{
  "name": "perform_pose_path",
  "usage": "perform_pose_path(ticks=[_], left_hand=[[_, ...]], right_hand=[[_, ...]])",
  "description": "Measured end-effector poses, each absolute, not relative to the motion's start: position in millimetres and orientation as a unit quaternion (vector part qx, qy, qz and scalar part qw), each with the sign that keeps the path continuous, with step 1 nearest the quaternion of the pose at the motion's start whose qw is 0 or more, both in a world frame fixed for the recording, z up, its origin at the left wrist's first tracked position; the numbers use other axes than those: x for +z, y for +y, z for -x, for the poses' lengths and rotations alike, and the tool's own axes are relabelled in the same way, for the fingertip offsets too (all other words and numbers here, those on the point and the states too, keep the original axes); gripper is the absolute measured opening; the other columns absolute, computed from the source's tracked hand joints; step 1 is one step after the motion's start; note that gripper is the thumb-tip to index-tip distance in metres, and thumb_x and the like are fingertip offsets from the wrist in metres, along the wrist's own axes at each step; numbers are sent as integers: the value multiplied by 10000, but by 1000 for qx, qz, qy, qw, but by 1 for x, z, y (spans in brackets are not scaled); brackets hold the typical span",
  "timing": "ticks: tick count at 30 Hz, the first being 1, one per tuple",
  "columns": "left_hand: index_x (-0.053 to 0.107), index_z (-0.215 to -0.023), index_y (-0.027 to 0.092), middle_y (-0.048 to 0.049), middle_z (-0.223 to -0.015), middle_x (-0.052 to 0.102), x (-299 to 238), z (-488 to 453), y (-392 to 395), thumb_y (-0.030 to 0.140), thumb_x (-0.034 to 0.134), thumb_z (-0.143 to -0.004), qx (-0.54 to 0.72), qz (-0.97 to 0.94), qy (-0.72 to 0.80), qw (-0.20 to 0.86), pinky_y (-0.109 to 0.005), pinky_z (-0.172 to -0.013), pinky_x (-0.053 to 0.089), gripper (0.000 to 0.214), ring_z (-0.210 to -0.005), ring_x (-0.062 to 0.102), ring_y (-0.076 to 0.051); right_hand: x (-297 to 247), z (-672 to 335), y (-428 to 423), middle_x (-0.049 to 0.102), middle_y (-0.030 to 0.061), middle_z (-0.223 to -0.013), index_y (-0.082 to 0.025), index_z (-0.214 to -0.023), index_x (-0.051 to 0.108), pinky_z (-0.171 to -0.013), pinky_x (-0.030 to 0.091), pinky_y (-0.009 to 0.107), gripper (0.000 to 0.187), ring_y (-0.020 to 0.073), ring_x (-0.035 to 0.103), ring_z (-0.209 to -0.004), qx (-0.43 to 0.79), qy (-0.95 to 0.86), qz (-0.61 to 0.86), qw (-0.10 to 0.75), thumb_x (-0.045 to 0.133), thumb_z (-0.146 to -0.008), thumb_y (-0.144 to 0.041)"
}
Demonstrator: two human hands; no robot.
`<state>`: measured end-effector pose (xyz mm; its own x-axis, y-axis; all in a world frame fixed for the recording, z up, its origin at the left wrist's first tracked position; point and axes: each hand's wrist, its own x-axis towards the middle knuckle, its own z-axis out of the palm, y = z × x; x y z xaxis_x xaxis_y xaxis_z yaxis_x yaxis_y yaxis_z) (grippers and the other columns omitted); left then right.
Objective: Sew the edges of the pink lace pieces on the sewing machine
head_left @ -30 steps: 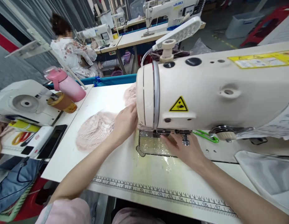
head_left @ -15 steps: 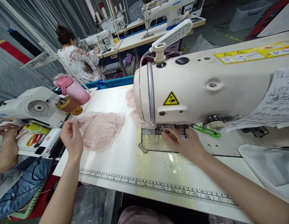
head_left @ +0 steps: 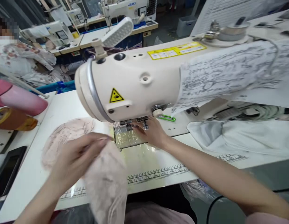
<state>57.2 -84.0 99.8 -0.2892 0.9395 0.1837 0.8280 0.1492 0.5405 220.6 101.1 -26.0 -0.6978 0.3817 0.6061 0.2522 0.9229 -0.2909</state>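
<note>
My left hand [head_left: 85, 155] pinches the top edge of a pale pink lace piece [head_left: 109, 186], which hangs down over the table's front edge. Behind that hand, another pink lace piece [head_left: 62, 137] lies flat on the table. Under the head of a white sewing machine [head_left: 135, 81], my right hand [head_left: 153, 132] rests by the presser foot [head_left: 129, 127], fingers stretched towards it. The machine partly hides those fingers, and I see nothing held in them. A sliver of pink fabric shows left of the foot.
Green thread snips [head_left: 168, 118] lie behind my right hand. White cloth [head_left: 212, 137] is on the right of the table. A pink bottle [head_left: 20, 96] and an amber cup [head_left: 16, 119] stand at the left. A person in floral clothing [head_left: 25, 59] sits beyond.
My left hand has moved right and nearer me, and now a lace piece hangs from it. My right hand stays by the presser foot. The view has swung right.
</note>
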Motion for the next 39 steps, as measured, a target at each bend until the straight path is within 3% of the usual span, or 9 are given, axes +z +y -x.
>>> perform_pose_path(ticks=[3,5,8,11,17,21,25,30,39], left_hand=[[697,-1034,227,-2,-786,728,58,-60,-34,485,482,-928,179,-624,735,197,-223,-537,456,352,-602,626,-131],[649,-1158,211,-25,-826,723,39,-64,-22,431,478,-943,121,-642,752,88,-263,-557,468,352,-640,643,-167],[660,-1099,154,-90,-964,710,28,-74,-31,299,460,-961,99,-700,699,-103,-334,-664,520,283,-822,663,-229],[654,-1074,99,-127,-1059,702,25,-88,-50,208,478,-946,94,-755,631,-151,-350,-726,558,243,-927,665,-243],[530,-1297,35,-169,-1331,594,9,-91,-54,195,471,-916,80,-770,621,-123,-408,-959,547,417,-1244,550,-291],[474,-1355,32,-169,-1359,573,7,-82,-46,180,426,-903,86,-769,626,-95,-418,-971,550,479,-1268,532,-288],[465,-1387,76,-172,-1392,543,5,-76,-44,196,424,-894,77,-764,635,-84,-454,-946,564,509,-1306,495,-318],[475,-1385,55,-188,-1373,556,1,-69,-40,222,427,-916,87,-781,614,-78,-480,-1038,499,500,-1324,479,-322],[486,-1370,25,-208,-1374,549,2,-58,-31,287,375,-968,75,-792,604,-58,-507,-1004,505,493,-1263,533,-351]], right_hand=[[-24,-222,103,691,88,-863,-156,-908,680,-809,443,352,193,228,583,-892,104,-923,181,324,492,-925,-197],[-22,-223,103,690,91,-894,-150,-907,665,-806,438,335,173,219,584,-898,108,-922,187,323,492,-913,-157],[-21,-225,103,692,55,-862,-171,-890,662,-808,429,310,215,193,587,-872,94,-920,155,348,465,-883,-84],[-20,-228,102,719,-12,-897,-219,-891,675,-804,422,286,310,146,590,-829,64,-922,51,378,435,-844,-29],[-21,-229,105,733,-25,-783,-208,-878,706,-802,431,289,276,138,605,-765,6,-932,28,363,489,-830,-44],[-23,-227,110,723,-26,-745,-214,-781,702,-794,439,280,289,133,608,-758,-4,-933,34,358,485,-834,-30],[-22,-227,110,749,-40,-855,-207,-764,696,-812,449,276,289,120,621,-782,-4,-931,28,365,499,-834,-7],[-23,-228,109,757,-52,-919,-220,-789,706,-856,466,283,280,115,637,-809,-13,-930,28,367,513,-862,-31],[-21,-226,109,732,-27,-823,-239,-830,705,-825,460,280,321,133,627,-841,24,-956,84,282,438,-916,-84]])
